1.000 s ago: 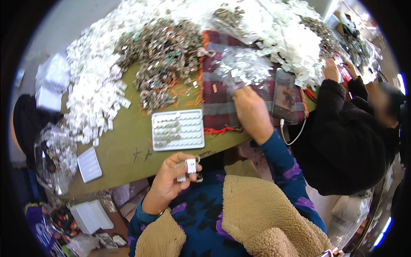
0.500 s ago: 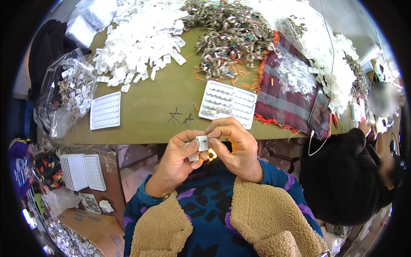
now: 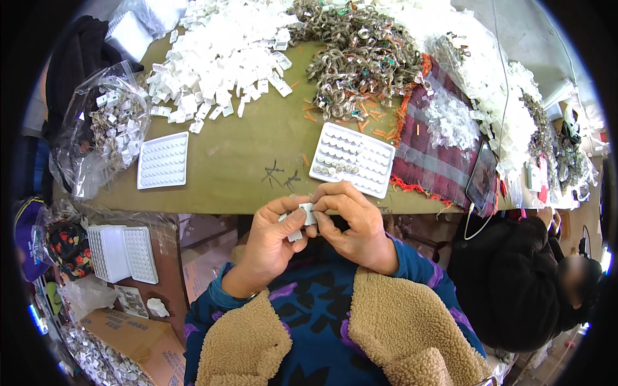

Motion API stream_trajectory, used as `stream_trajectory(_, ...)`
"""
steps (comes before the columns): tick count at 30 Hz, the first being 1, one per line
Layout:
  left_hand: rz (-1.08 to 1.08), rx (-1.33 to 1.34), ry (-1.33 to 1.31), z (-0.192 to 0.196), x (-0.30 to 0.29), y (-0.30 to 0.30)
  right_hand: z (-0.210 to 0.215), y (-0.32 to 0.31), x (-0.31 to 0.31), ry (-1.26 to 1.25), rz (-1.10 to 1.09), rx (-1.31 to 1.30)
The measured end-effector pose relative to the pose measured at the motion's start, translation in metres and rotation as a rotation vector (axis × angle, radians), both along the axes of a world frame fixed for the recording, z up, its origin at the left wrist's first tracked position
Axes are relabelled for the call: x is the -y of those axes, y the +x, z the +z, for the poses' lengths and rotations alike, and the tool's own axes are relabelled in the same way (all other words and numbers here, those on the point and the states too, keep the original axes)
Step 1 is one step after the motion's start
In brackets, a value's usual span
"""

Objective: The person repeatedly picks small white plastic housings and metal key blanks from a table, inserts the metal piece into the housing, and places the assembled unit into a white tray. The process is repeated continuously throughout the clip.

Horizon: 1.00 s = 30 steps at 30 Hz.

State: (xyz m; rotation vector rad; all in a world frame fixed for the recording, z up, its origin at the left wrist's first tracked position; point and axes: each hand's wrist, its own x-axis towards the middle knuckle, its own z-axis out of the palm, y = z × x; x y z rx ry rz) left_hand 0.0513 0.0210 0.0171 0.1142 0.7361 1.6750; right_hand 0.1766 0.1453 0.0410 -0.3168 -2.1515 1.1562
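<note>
My left hand (image 3: 273,241) is closed on a small white plastic piece (image 3: 308,213), gripped between thumb and fingers just beyond the table's near edge. Below it, a second white piece (image 3: 295,236) pokes out under the same thumb. My right hand (image 3: 353,224) is closed too, its thumb and fingertips pinching the right side of the first piece. Those fingertips cover part of it, so any smaller part there is hidden. Straight ahead lies a white moulded tray (image 3: 380,170) with small round silvery parts in some of its hollows.
An unfilled-looking white tray (image 3: 163,161) lies left. Behind are heaps of white plastic pieces (image 3: 212,64) and tangled wired parts (image 3: 360,51). A plaid cloth (image 3: 438,154) with a phone (image 3: 481,177) is at right, beside a person in black (image 3: 515,283). Stacked trays (image 3: 109,254) stand lower left.
The yellow glow beneath my right fingers no longer shows. The white piece has turned between my fingertips, and both hands stay close together. The view has shifted slightly.
</note>
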Motion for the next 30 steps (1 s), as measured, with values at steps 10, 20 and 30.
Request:
stream_trajectory(10,0.002,-0.059,-0.041,0.007,-0.013,-0.002,0.015,-0.004,-0.012,-0.009,0.018,-0.019)
stream_trajectory(20,-0.020,0.130,0.058,-0.009,-0.004,-0.036,0.029,-0.119,-0.113,0.558,0.026,0.257)
stream_trajectory(30,0.430,-0.677,0.107,0.071,0.032,-0.093,-0.026,-0.182,-0.127,0.966,-0.074,0.412)
